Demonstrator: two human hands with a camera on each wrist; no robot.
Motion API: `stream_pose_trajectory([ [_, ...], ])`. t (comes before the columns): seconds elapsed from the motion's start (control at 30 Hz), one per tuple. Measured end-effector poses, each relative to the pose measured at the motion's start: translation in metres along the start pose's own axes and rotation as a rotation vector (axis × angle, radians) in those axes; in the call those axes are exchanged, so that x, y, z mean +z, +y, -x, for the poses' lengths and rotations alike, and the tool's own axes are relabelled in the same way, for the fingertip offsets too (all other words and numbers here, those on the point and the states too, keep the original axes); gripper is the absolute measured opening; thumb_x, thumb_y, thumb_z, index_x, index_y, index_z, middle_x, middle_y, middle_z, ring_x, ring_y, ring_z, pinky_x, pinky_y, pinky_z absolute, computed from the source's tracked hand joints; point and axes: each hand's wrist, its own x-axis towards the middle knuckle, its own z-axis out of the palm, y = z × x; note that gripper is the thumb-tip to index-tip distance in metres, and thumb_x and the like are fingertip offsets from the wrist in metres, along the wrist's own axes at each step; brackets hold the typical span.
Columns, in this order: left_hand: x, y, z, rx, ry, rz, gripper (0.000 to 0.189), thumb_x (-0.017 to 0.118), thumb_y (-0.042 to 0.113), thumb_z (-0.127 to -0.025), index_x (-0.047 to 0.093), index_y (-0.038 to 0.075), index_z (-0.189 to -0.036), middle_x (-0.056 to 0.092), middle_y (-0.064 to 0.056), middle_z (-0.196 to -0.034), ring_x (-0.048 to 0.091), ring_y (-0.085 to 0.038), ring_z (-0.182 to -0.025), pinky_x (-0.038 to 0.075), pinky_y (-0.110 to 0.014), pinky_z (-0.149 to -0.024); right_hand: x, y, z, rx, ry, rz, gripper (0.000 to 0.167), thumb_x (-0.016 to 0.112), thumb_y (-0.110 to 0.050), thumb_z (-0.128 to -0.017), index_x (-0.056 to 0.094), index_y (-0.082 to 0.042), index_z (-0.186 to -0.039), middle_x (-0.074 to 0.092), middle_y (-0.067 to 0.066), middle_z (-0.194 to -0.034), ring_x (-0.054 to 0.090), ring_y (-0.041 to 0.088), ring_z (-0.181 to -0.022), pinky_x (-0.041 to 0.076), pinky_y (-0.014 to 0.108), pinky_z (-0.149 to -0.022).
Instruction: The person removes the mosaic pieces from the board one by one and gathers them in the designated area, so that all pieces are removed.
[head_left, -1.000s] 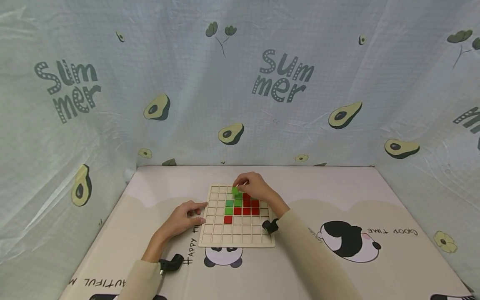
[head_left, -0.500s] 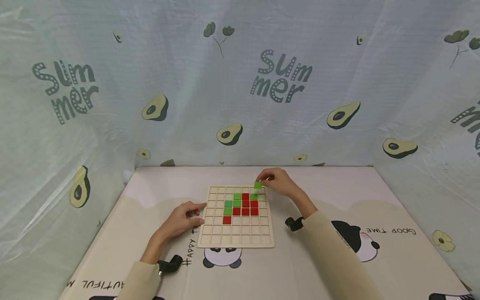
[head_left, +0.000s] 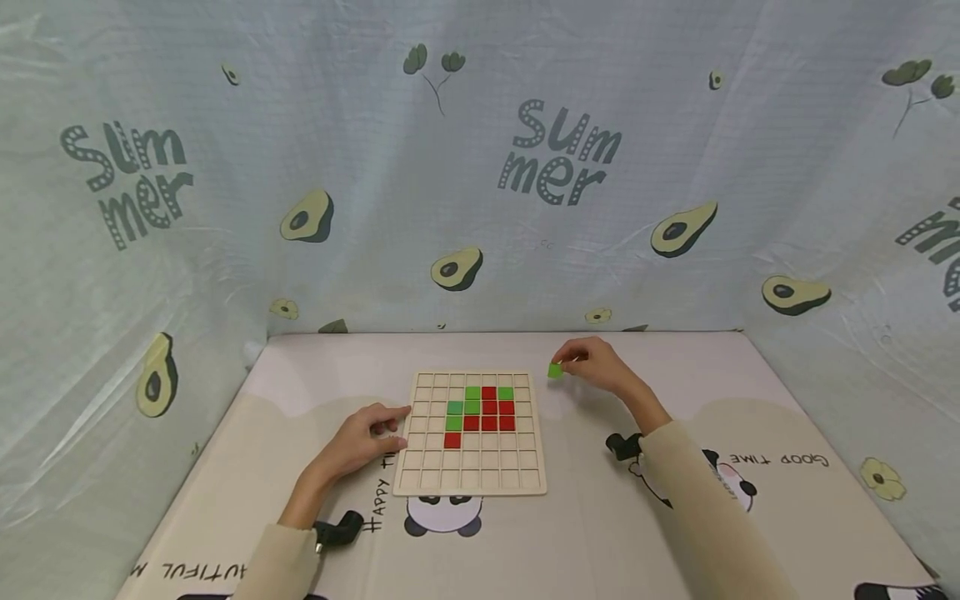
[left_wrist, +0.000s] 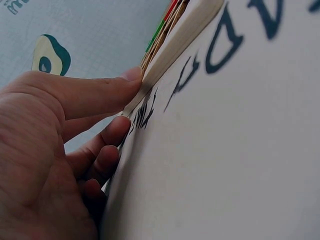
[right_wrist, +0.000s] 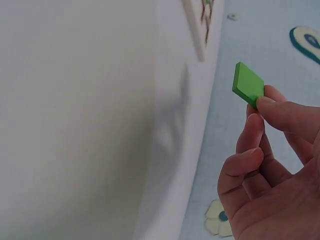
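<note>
My right hand (head_left: pixel 596 364) pinches a flat, square green tile (head_left: pixel 555 371) between thumb and fingers, held in the air to the right of the board. In the right wrist view, this green tile (right_wrist: pixel 248 85) sticks out past the thumb tip. A pale wooden grid board (head_left: pixel 480 482) lies on the table, with several red tiles (head_left: pixel 489 407) and green tiles (head_left: pixel 472 407) in its upper middle squares. At the board's left edge rests my left hand (head_left: pixel 366 437), its thumb and forefinger touching the rim. The left wrist view shows the thumb (left_wrist: pixel 100 95) against the board's side.
A printed cloth covers the table (head_left: pixel 517 550), with panda drawings and lettering. Hanging sheets (head_left: pixel 360 150) with avocado prints enclose the back and both sides. Black wrist cameras sit at the left cuff (head_left: pixel 341 529) and the right cuff (head_left: pixel 624 447).
My right hand has lifted the green tile off the board's upper part and carried it right, past the board's edge. The left hand has stayed at the left rim.
</note>
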Motion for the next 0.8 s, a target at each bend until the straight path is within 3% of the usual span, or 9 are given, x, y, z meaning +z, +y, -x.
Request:
stream_pose_trajectory([
  [0.37,0.0,-0.001,0.001,0.003,0.003,-0.007,0.055,0.079,0.019,-0.087,0.065,0.003,-0.139,0.058,-0.003,-0.096,0.047,-0.017,-0.089,0.037,-0.026,-0.077,-0.004,0.021,0.001,0.092,-0.031,0.04,0.019,0.062,-0.004,-0.096,0.078,-0.006,-0.107,0.071,0.011,-0.1,0.057,0.02,-0.086,0.046,0.033,-0.075],
  [0.8,0.0,0.001,0.0,-0.003,0.002,-0.011,0.056,0.078,0.019,-0.087,0.065,0.004,-0.139,0.058,-0.003,-0.096,0.046,-0.017,-0.089,0.037,-0.027,-0.077,0.001,0.026,0.0,0.083,-0.028,0.035,0.018,0.062,-0.001,-0.095,0.077,-0.002,-0.105,0.07,0.012,-0.092,0.057,0.017,-0.078,0.047,0.032,-0.07],
])
